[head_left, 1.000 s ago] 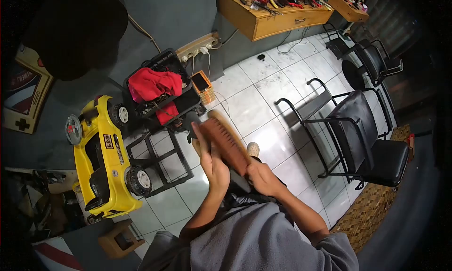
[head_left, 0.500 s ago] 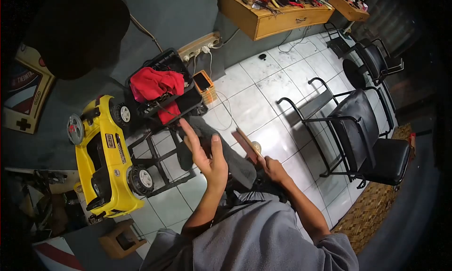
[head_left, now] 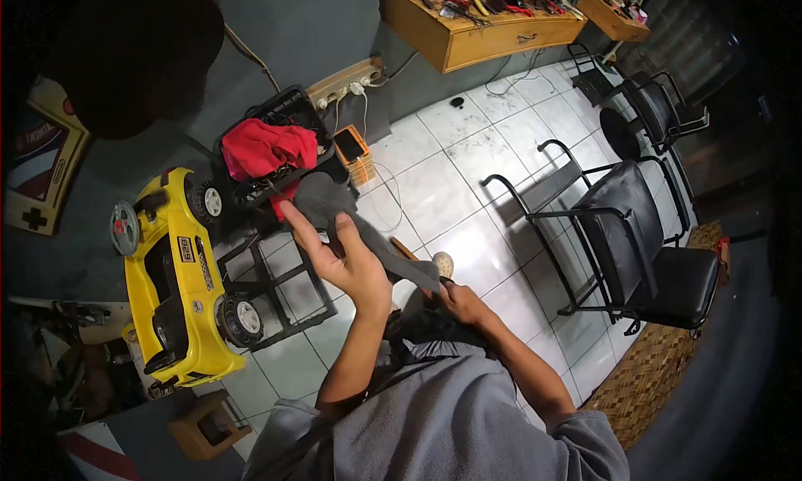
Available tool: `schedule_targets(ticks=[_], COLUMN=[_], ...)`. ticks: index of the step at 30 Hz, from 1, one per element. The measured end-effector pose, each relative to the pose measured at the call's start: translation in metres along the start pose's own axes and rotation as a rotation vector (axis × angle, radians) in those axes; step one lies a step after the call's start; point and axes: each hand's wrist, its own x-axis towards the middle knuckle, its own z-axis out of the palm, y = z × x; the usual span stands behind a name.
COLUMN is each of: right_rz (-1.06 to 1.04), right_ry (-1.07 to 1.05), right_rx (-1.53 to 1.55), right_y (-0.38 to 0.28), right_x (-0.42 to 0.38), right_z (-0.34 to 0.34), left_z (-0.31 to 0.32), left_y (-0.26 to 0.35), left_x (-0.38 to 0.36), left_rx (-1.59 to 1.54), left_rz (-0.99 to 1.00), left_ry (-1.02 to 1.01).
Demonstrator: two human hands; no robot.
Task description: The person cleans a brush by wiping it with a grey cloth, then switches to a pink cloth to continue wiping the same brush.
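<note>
We have a dark grey cloth (head_left: 393,261) in front of the body, stretched slantwise between the two hands: its broad, rounded end lies over by the left fingers, its narrow end down at the right fingertips. That spread probably keeps the surface drawn out and within reach.

Just beyond the cloth's edge we see a thin brown strip, likely a brush (head_left: 403,245), mostly hidden behind it. The right hand (head_left: 464,304) is closed at the cloth's narrow end, apparently round the brush's near end; we cannot tell whether it pinches the cloth too. The left hand (head_left: 351,268) is partly open against the cloth, index finger out and thumb raised well apart from it, perhaps to support the material from its side. Its other fingers are hidden, so we cannot say how firmly they grip.

Just beyond the cloth's narrow end shows a pale perforated clog (head_left: 444,265). Past its rounded end stands a black basket (head_left: 317,126) with a red cloth (head_left: 271,147) heaped in it, and near that a phone (head_left: 348,144) on a yellow-orange stack (head_left: 361,172), seemingly put there to charge near the sockets (head_left: 344,88). Left of the cloth stands a yellow toy car (head_left: 196,285); well to its right, a black chair (head_left: 626,197).
</note>
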Motion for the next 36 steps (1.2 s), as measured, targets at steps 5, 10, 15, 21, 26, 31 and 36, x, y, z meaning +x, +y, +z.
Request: schedule_targets(ticks=[5, 10, 15, 21, 26, 31, 36], right_rz=[0.186, 0.031, -0.170, -0.039, 0.084, 0.083, -0.253], right_ry=[0.051, 0.065, -0.071, 0.054, 0.222, 0.091, 0.224], right_rx=[0.004, 0.691, 0.744, 0.178, 0.126, 0.914, 0.306], right_y=[-0.007, -0.076, -0.113, -0.037, -0.015, -0.089, -0.106], right_x=[-0.007, -0.023, -0.028, -0.003, 0.004, -0.016, -0.010], right_z=[-0.018, -0.050, -0.051, -0.013, -0.012, -0.051, -0.045], left_z=[-0.005, -0.004, 0.006, 0.013, 0.007, 0.003, 0.017], left_y=[-0.010, -0.012, -0.001, -0.013, -0.018, -0.031, -0.020], left_x=[-0.008, -0.027, -0.019, 0.009, -0.005, -0.022, -0.008], left_rx=[-0.060, -0.006, -0.079, -0.169, -0.211, -0.067, -0.203], left_rz=[-0.064, -0.079, -0.074, -0.136, -0.168, -0.218, -0.260], left_ry=[-0.062, -0.178, -0.077, 0.034, -0.030, -0.088, 0.040])
